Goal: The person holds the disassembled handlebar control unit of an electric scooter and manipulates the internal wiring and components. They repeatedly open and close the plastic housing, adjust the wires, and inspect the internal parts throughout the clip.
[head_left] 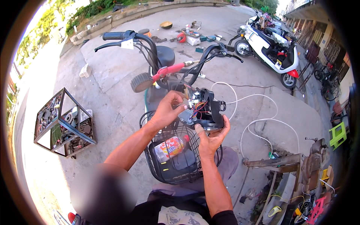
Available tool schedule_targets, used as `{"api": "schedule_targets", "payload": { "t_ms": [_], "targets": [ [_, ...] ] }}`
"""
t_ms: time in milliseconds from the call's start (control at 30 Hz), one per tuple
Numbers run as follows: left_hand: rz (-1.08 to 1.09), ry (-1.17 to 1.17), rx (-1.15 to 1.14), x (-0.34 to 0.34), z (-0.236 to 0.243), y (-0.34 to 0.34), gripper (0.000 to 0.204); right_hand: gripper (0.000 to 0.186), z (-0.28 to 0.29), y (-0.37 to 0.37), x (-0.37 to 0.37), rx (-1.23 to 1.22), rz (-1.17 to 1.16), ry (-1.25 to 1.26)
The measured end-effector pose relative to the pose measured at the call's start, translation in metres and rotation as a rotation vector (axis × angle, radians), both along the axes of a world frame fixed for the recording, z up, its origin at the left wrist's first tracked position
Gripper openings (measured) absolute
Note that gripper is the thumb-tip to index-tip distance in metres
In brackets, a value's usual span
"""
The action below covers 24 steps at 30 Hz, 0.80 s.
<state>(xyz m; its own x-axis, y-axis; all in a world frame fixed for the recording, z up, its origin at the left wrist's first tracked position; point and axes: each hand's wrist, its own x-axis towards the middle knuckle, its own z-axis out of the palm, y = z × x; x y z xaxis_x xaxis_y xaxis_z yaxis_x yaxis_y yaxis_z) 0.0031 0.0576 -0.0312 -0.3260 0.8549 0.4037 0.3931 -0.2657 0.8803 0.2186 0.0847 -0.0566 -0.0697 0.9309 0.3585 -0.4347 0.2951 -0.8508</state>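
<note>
My right hand (213, 138) grips the lower edge of a black plastic headlight housing (216, 114), thumb in front and fingers spread along its side. Its open back shows a bundle of coloured wires (200, 108) and white connectors. At the housing's left side my left hand (168, 108) has thumb and forefinger pinched together beside the wires; what lies between them is too small to tell. A grey box (186, 115) sits just below those fingertips. Behind are the scooter's black handlebars (152, 47). A pink tool-like bar (168, 70) with a ribbed black end lies across them.
Under my hands, a black wire basket (153, 165) holds a bottle with a colourful label (169, 149). Left stands a metal-framed parts box (63, 125); right, a wooden bench (275, 161) with a vise. A white hose (258, 120) loops over the ground. A white scooter (270, 52) stands behind.
</note>
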Motion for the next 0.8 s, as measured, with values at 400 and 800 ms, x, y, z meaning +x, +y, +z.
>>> {"api": "schedule_targets", "payload": {
  "t_ms": [400, 800],
  "targets": [
    [0.094, 0.531, -0.054, 0.018, 0.078, -0.006, 0.077, 0.101, 0.033, 0.017, -0.016, -0.080, 0.031, -0.039],
    [-0.013, 0.488, 0.019, 0.012, 0.056, 0.017, 0.066, 0.105, 0.036, 0.026, -0.037, -0.096, -0.007, -0.040]
  ]
}}
